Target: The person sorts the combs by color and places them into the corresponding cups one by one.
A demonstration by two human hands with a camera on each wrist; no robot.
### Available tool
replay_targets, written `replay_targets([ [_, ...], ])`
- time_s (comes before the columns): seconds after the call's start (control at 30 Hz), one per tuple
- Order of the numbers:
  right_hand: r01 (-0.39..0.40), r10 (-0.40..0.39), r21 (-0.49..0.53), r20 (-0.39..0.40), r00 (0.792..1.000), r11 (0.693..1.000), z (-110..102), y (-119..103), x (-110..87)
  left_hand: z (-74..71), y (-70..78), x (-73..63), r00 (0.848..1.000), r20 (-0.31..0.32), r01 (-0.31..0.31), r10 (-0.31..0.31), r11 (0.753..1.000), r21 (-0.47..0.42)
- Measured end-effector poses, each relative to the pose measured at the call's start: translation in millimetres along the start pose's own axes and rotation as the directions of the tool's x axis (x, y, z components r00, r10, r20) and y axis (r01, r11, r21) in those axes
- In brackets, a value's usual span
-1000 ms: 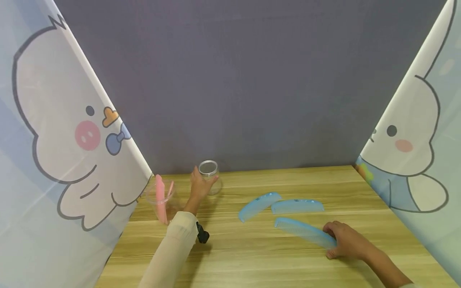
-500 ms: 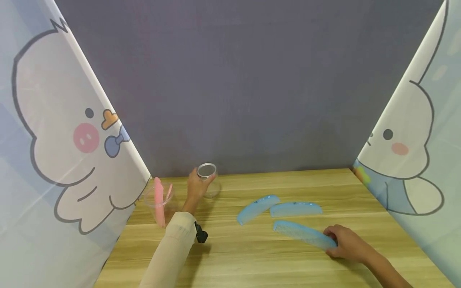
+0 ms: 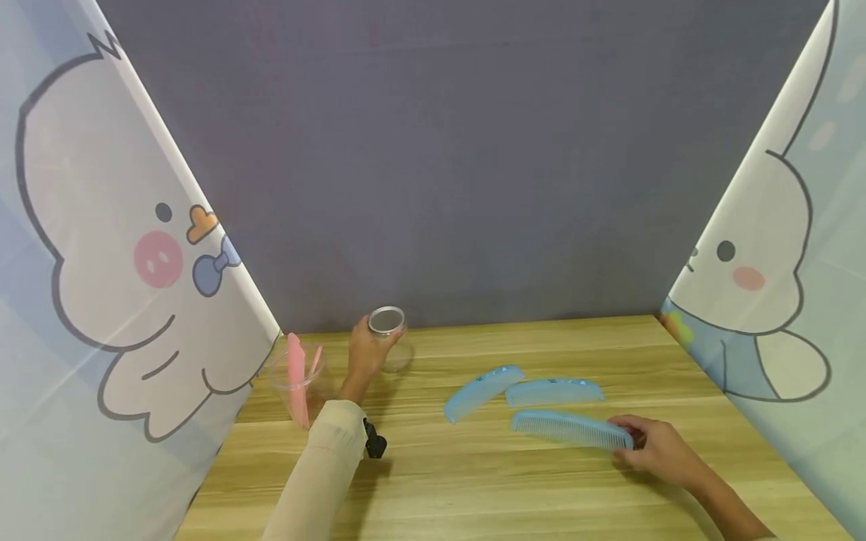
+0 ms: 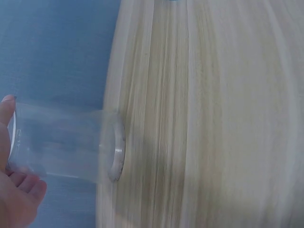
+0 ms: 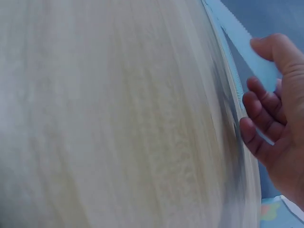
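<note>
My left hand (image 3: 368, 351) grips a clear jar (image 3: 401, 353) near its silver-rimmed top, thumb on one side and fingers on the other. In the left wrist view the jar (image 4: 61, 142) is see-through, with nothing visible inside. At the right, my right hand (image 3: 659, 449) pinches the end of a blue comb (image 3: 568, 428), whose teeth face toward me. The right wrist view shows the thumb against the comb (image 5: 261, 66) and the other fingers curled below it. Two more blue combs, a slanted one (image 3: 482, 392) and a level one (image 3: 555, 391), lie on the table just behind.
A clear plastic cup (image 3: 279, 374) with pink combs (image 3: 298, 383) in it stands at the left of the wooden table (image 3: 473, 481). A grey wall (image 3: 440, 165) rises behind the table. Printed cartoon curtains flank both sides.
The comb in my right hand has tipped up from lying flat, and its held end has risen slightly. My left hand keeps its grip on the jar.
</note>
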State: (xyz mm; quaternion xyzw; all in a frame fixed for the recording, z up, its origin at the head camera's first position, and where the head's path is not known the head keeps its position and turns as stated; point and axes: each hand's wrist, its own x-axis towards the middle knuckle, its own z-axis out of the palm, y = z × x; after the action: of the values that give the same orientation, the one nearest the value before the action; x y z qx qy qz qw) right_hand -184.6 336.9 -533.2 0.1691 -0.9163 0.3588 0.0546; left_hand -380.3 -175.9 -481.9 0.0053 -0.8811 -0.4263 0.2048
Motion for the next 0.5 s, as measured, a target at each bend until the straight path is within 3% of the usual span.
replay_targets([
  [0.27, 0.010, -0.017, -0.053, -0.136, 0.991, 0.999, -2, 1, 5.4, -2.9, -0.5, -0.2, 1.000, 0.020, 0.006, -0.007, 1.000, 0.021],
  [0.5, 0.006, -0.010, -0.023, -0.155, 0.988, 1.000, -2, 0, 15.0, -4.7, 0.8, -3.5, 1.000, 0.024, -0.006, 0.005, 1.000, 0.017],
])
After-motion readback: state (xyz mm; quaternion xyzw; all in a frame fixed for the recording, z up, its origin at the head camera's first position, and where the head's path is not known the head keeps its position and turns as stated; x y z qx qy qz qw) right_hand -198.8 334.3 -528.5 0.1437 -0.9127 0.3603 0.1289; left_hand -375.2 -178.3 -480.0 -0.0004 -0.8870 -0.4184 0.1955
